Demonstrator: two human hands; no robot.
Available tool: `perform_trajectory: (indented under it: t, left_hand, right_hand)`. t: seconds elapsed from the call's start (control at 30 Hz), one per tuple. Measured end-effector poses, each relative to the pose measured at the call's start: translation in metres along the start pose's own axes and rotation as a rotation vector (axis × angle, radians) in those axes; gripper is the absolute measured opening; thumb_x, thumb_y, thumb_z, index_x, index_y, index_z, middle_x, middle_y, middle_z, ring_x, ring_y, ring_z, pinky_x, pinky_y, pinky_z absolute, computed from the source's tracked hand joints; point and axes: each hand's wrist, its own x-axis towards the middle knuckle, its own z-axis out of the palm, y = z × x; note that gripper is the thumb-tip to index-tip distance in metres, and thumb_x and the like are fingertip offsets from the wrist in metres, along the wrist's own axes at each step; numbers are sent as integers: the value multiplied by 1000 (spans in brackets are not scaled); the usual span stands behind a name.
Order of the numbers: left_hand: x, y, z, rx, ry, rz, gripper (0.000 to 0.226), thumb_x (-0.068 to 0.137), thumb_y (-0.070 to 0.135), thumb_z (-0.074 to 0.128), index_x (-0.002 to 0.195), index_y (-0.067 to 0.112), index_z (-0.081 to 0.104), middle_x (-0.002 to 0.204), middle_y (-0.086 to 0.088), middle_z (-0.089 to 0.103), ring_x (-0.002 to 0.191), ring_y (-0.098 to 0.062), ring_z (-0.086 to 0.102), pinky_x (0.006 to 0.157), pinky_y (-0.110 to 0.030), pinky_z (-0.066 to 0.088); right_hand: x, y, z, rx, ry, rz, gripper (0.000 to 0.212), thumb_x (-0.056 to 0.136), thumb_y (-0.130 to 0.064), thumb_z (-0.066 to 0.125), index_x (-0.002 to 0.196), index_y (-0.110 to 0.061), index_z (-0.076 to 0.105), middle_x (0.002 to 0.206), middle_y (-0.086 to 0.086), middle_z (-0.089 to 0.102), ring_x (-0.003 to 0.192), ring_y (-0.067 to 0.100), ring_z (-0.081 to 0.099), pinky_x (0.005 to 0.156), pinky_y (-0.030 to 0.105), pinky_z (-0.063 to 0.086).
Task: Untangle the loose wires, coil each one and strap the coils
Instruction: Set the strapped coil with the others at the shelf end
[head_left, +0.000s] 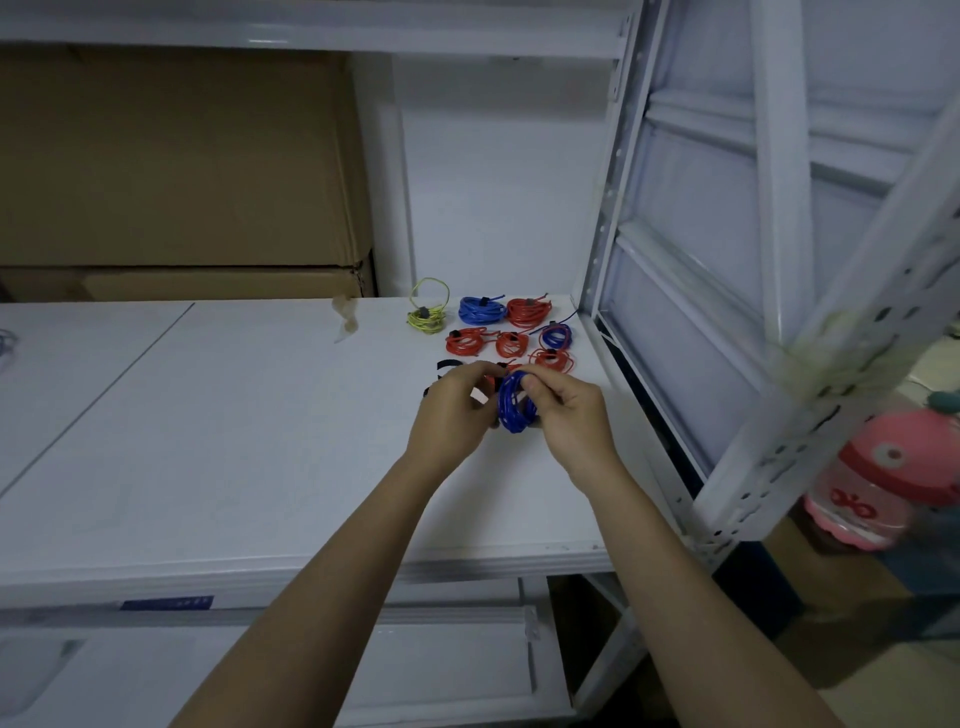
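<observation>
A blue wire coil (513, 406) is held upright between both hands, just above the white shelf (249, 426). My right hand (569, 418) pinches the coil's right side with thumb and fingers. My left hand (457, 410) grips its left side. Behind the hands lie several strapped coils: a yellow-green coil (427, 314), a blue coil (481, 308), a red coil (529, 310), two red coils (465, 340) (511, 343), a blue-and-red coil (556, 336) and a red coil (552, 360). A black strap (445, 366) lies partly hidden by my left hand.
Cardboard boxes (176, 171) fill the back left of the shelf. A white perforated rack post (605, 171) and frame stand at the right edge. A pink plush toy (893, 473) sits on the floor at right. Some bluish wire (6, 343) shows at the far left edge.
</observation>
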Motion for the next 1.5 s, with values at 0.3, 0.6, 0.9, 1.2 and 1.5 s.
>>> perform_trajectory:
  t: [0.3, 0.6, 0.9, 1.2, 1.5]
  left_hand:
    - [1, 8, -2, -284, 128, -29, 11, 92, 8, 61, 95, 17, 55, 87, 7, 58, 64, -6, 66, 55, -20, 55]
    - [-1, 9, -11, -496, 107, -122, 12, 91, 4, 61, 93, 17, 61, 92, -1, 59, 65, -3, 66, 59, -15, 53]
    - [-3, 12, -20, -575, 35, -229, 26, 88, 14, 68, 110, 13, 54, 107, -5, 57, 81, -12, 68, 61, -16, 53]
    - [-3, 14, -28, -712, -14, -281, 26, 89, 4, 63, 113, 9, 55, 108, -9, 57, 76, -10, 70, 64, -18, 54]
    - [-6, 12, -31, -666, -91, -284, 46, 81, 29, 71, 121, 15, 54, 120, -6, 59, 94, -16, 69, 69, -20, 55]
  right_hand:
    - [-5, -5, -8, 9, -165, 52, 27, 95, -9, 55, 97, -32, 68, 96, -20, 63, 91, 4, 61, 69, 21, 57]
    - [-3, -6, -3, 5, -178, 85, 21, 95, -11, 54, 109, -20, 67, 114, 7, 62, 103, 19, 59, 69, 23, 57]
    - [-2, -8, 1, -73, -136, -53, 29, 95, -11, 55, 90, -37, 67, 94, -7, 68, 93, 13, 64, 86, 36, 55]
    - [1, -5, 4, -75, -66, -119, 24, 93, -11, 58, 99, -31, 70, 92, -12, 69, 91, 4, 64, 82, 23, 53]
    - [0, -2, 12, -191, -13, -159, 21, 92, -11, 59, 109, -16, 72, 95, -7, 71, 94, 6, 64, 81, 15, 51]
